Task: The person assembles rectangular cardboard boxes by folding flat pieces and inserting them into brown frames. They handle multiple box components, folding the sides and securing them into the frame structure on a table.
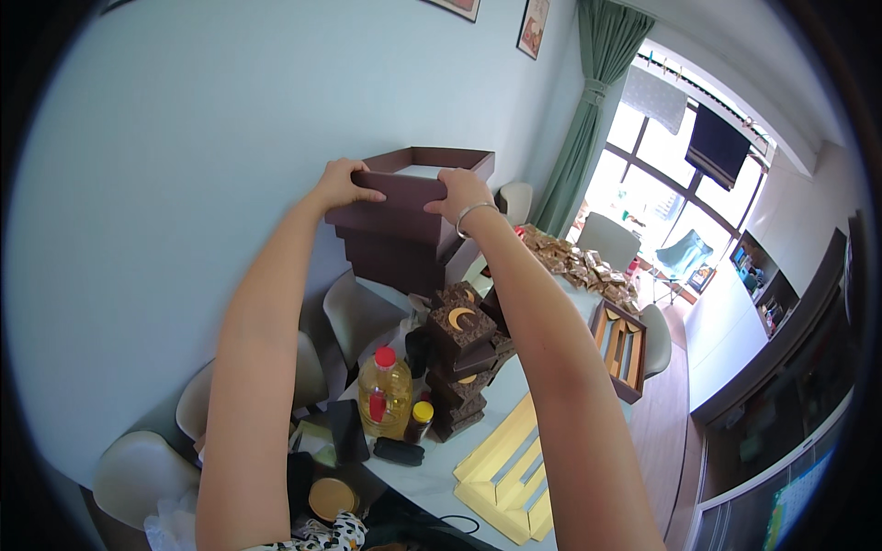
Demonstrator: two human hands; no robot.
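Note:
Both my arms reach forward to a dark brown open-topped cardboard box (401, 192) on top of a stack of similar brown boxes (395, 262). My left hand (344, 185) grips its near left corner, thumb along the front wall. At the near right corner, my right hand (462, 196) holds the rim, with a bracelet around the wrist. Part of a pale inside shows beyond the front wall. Whether the held box rests fully on the one beneath cannot be made out.
Small patterned boxes with gold crescents (461, 324) are piled on the table near an oil bottle (385, 393) and a yellow-lidded jar (420, 421). A yellow divider insert (503, 503), a brown tray with gold dividers (619, 351) and gold-wrapped pieces (588, 266) lie to the right. Chairs (147, 477) stand left.

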